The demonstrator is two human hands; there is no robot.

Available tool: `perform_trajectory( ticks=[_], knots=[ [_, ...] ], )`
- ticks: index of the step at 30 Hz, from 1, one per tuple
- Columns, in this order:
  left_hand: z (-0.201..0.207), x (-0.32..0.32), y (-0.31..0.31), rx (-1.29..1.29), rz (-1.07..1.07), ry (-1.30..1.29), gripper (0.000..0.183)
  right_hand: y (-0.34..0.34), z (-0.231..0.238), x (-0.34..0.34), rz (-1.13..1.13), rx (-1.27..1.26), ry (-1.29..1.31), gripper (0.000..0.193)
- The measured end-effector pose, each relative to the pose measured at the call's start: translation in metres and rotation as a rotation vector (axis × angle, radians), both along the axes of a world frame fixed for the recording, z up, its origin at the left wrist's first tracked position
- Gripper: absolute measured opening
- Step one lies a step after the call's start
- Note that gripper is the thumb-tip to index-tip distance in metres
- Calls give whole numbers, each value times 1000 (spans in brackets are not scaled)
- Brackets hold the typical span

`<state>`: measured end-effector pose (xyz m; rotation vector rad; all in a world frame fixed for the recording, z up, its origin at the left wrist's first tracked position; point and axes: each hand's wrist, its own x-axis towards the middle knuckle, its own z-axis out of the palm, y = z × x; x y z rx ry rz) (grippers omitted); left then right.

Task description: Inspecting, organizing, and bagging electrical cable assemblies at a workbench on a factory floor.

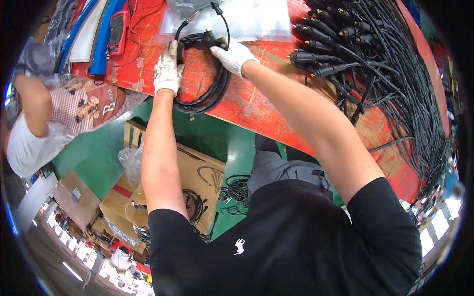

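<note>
A coil of black cable (216, 93) rests at the near edge of the red worktable, with part of its loop hanging past the edge. My left hand (169, 69), in a soiled white work glove, closes around the coil's left side. On the upper right of the loop, my gloved right hand (234, 56) has its fingers curled on the cable. One cable end arches up beyond both hands to a small black connector (216, 8). Another black plug (208, 36) sits on the coil between the hands. Clear plastic bags (261, 20) lie just beyond.
A big pile of black cables (414, 93) with plugs covers the table's right side. At the left are a red multimeter (117, 32) with leads and blue strips (103, 37). A co-worker in a checked apron (69, 106) is close by. Cardboard boxes (207, 170) stand below.
</note>
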<state>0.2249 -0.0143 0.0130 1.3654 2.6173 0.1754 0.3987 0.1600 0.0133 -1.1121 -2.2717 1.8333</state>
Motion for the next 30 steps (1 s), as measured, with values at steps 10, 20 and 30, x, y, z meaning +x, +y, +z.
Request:
perform_trajectory(
  ticks=[10, 20, 30],
  knots=[
    [17, 113, 13, 215, 139, 296, 78, 20, 28, 148, 216, -49, -140, 62],
    [12, 203, 30, -178, 114, 231, 73, -54, 51, 510, -288, 30, -478, 48],
    [20, 320, 54, -234, 558, 271, 64, -222, 48, 825, -1085, -347, -704, 51]
  ],
)
